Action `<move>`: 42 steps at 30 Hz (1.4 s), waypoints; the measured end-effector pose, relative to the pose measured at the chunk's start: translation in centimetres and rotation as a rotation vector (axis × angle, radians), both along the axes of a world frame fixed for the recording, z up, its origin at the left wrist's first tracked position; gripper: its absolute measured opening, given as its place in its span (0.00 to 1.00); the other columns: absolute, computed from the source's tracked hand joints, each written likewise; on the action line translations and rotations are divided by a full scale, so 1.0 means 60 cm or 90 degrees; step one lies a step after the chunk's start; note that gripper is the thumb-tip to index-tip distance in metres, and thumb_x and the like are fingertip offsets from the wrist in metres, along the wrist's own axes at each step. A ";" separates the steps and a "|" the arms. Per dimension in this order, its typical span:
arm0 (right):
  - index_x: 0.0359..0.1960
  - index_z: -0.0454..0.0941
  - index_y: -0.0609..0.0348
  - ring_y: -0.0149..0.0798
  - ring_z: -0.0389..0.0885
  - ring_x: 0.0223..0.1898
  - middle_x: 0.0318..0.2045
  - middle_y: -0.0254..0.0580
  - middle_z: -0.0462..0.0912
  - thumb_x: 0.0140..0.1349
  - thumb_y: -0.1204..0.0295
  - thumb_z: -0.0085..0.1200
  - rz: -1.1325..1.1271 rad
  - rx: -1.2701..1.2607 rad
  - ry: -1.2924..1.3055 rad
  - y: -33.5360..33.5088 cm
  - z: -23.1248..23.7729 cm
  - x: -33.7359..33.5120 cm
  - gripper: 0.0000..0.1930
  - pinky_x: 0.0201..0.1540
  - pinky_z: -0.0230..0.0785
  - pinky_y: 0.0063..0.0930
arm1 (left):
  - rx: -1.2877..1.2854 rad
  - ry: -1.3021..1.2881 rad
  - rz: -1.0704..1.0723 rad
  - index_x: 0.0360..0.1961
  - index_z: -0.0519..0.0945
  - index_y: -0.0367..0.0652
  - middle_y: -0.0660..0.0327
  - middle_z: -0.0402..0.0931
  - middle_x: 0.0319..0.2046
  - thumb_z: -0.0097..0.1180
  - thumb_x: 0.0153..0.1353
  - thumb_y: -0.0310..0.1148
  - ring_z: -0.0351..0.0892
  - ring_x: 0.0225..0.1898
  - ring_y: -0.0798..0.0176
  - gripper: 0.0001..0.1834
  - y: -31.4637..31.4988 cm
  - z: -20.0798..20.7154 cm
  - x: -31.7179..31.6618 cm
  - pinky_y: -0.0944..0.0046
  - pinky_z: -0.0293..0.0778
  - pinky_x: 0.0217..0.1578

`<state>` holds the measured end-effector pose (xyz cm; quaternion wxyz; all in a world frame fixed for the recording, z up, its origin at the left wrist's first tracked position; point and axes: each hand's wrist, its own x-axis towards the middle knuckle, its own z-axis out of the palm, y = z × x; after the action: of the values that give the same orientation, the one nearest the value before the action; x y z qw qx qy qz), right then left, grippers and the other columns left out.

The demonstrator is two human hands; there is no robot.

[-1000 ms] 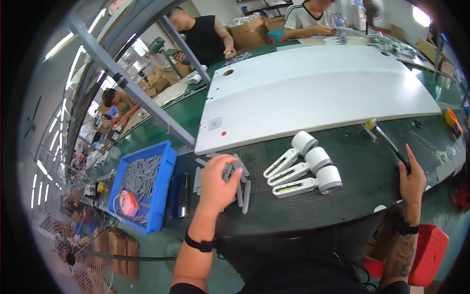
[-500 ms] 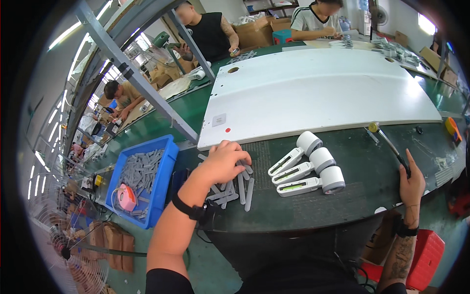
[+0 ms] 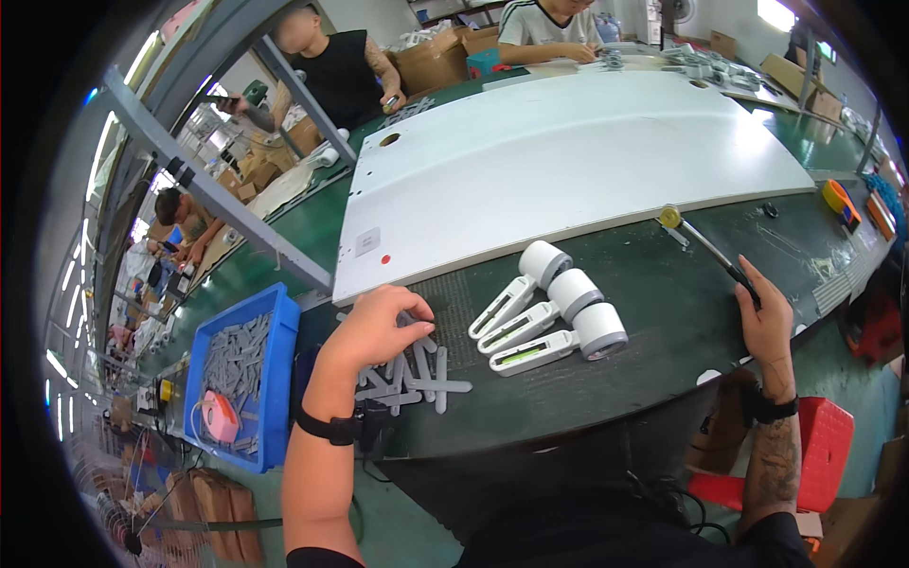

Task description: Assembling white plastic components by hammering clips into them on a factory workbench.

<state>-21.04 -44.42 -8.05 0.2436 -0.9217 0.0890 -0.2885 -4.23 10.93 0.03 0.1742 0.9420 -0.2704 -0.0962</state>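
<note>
My left hand (image 3: 381,324) is bent over a loose pile of grey flat strips (image 3: 441,364) on the dark green worktable. Its thumb stands apart from the curled index finger. The other fingertips are hidden behind the hand, and I see no strip held in it. Out to the right, my right hand (image 3: 765,320) is wrapped round the dark handle of a hammer (image 3: 705,248), whose yellowish round head points away to the left. Between my hands lie three white lamp-like parts (image 3: 574,293), each a cylinder with a grey rim and a slotted flat arm; green shows inside the nearest slots.
A blue bin (image 3: 284,364) of grey strips, with a pink object (image 3: 220,417) in it, stands left. Beyond the parts lies a large white panel (image 3: 568,161). A metal post (image 3: 218,199) rises at left. Orange tape dispenser (image 3: 840,204) lies far right. People work across the table.
The view has shifted, so the whole scene sits further left. One grey strip now lies crosswise over the others beside my left hand. My right hand keeps its hold on the hammer.
</note>
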 end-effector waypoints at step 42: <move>0.71 0.81 0.65 0.23 0.74 0.36 0.33 0.26 0.78 0.79 0.73 0.57 0.139 0.407 0.046 0.127 0.062 -0.104 0.22 0.42 0.69 0.20 | -0.522 0.082 0.098 0.41 0.90 0.40 0.64 0.87 0.34 0.76 0.67 0.25 0.80 0.37 0.73 0.05 -0.206 -0.047 -0.154 0.67 0.75 0.42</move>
<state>-27.29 -36.81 -4.33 0.5461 -0.8125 0.0844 -0.1858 -13.49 -1.42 -2.80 0.5576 0.8043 -0.2039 -0.0258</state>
